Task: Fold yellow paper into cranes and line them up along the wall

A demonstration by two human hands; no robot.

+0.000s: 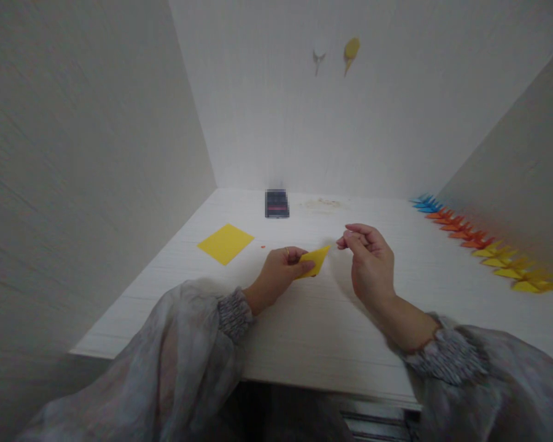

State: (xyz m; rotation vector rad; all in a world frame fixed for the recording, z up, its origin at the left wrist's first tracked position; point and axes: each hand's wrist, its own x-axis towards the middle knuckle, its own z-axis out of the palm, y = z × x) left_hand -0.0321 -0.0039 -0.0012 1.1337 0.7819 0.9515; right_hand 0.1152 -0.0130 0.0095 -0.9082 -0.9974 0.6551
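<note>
My left hand (283, 267) is closed around a small folded piece of yellow paper (317, 260), which sticks out to the right above the white tabletop (304, 325). My right hand (368, 258) hovers just to the right of it, fingers curled with thumb and forefinger pinched together; nothing shows between them. The two hands are a short gap apart. A flat yellow paper square (225, 243) lies on the table to the left of my left hand.
A row of folded paper pieces runs along the right wall: blue (425, 205), orange (458, 228), yellow (518, 270). A dark phone-like object (276, 204) lies at the back. Two small paper shapes (334, 56) hang on the back wall. Walls close in left and right.
</note>
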